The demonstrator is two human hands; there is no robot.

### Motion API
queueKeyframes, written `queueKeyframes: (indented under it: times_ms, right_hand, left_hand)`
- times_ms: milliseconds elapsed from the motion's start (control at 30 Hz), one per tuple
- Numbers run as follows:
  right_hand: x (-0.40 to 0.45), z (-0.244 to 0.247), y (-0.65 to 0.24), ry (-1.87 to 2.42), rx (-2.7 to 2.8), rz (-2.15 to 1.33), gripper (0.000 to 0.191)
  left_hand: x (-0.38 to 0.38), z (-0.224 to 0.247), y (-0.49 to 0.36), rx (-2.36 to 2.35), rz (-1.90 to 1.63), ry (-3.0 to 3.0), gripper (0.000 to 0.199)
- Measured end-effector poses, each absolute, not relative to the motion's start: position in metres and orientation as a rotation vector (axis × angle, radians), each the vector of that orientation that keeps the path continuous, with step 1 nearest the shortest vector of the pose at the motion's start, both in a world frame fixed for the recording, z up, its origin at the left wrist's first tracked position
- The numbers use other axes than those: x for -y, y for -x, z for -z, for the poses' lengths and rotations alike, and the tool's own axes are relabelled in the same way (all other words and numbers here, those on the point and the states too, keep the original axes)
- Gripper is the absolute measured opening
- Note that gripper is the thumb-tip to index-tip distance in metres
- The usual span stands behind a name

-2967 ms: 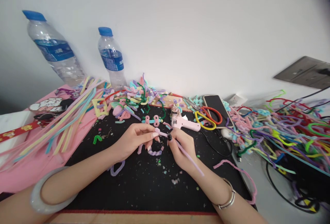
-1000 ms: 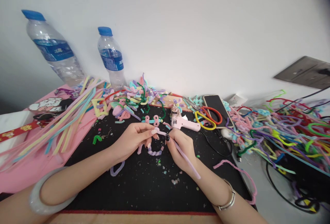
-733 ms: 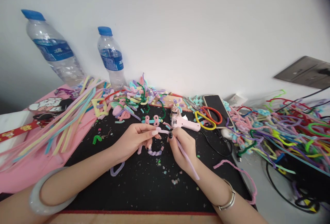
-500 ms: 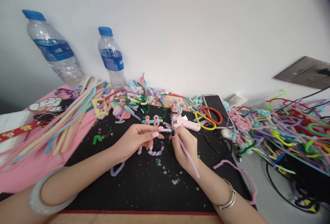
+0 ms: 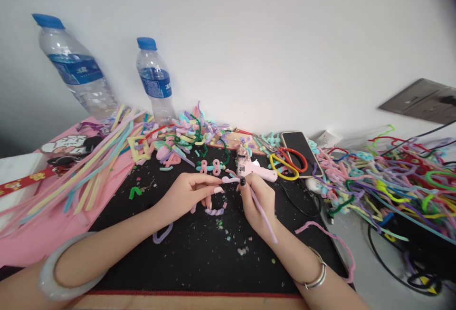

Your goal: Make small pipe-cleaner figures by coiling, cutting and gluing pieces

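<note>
A pale purple fuzzy stem (image 5: 262,214) is pinched in my right hand (image 5: 257,200); its long tail hangs toward my wrist and its short curled end points left. The fingertips of my left hand (image 5: 194,193) are pressed together at that curled end, and whether they grip it is hard to tell. Just beyond my hands lies a pink glue gun (image 5: 256,171). Two small pink looped pieces (image 5: 215,167) sit behind my left fingers. A twisted purple piece (image 5: 215,212) lies below them on the black mat (image 5: 199,262).
Yellow and red handled scissors (image 5: 285,166) and a phone (image 5: 301,150) lie behind my right hand. Bottles (image 5: 155,82) stand at the back left. Colourful stems (image 5: 377,181) heap up at the right, and more stems (image 5: 89,172) lie on pink sheeting at the left.
My right hand has shifted slightly right with the purple stem. My left fingertips have slipped back a little from its curled end, which shows more.
</note>
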State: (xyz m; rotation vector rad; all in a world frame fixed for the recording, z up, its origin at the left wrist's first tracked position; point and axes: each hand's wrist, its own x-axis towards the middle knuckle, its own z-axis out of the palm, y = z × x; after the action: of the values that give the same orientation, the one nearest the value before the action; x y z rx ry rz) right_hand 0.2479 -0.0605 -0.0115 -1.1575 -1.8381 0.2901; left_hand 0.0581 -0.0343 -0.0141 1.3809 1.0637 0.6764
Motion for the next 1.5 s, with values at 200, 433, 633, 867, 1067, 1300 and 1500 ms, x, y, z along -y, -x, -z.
queueKeyframes:
  times_ms: [200, 433, 633, 867, 1067, 1300, 1500]
  right_hand:
    - [0.0612, 0.0121, -0.2497, 1.195, 1.809, -0.302, 0.025]
    - [0.0600, 0.0123, -0.2519, 1.199, 1.791, -0.305, 0.025]
    - [0.0608, 0.0107, -0.2507, 1.150, 1.811, -0.367, 0.026]
    - [0.0600, 0.0117, -0.2514, 1.142, 1.822, -0.363, 0.025]
    - [0.0620, 0.0124, -0.2505, 1.142, 1.846, -0.359, 0.024]
    - [0.0626, 0.0115, -0.2500, 1.124, 1.856, -0.347, 0.023]
    - [0.0618, 0.0128, -0.2511, 1.110, 1.854, -0.349, 0.022]
  left_hand:
    - [0.0327, 0.0180, -0.0564, -1.056, -0.717, -1.410, 0.026]
    - [0.0342, 0.0174, -0.0561, -1.044, -0.777, -1.386, 0.016]
    - [0.0346, 0.0162, -0.0567, -1.034, -0.826, -1.392, 0.023]
    - [0.0353, 0.0125, -0.0551, -0.981, -0.863, -1.485, 0.021]
    - [0.0353, 0.0099, -0.0534, -0.974, -0.839, -1.495, 0.030]
    - [0.0332, 0.0150, -0.0539, -0.924, -0.860, -1.395, 0.036]
    - [0.0322, 0.0174, -0.0535, -0.895, -0.833, -1.359, 0.040]
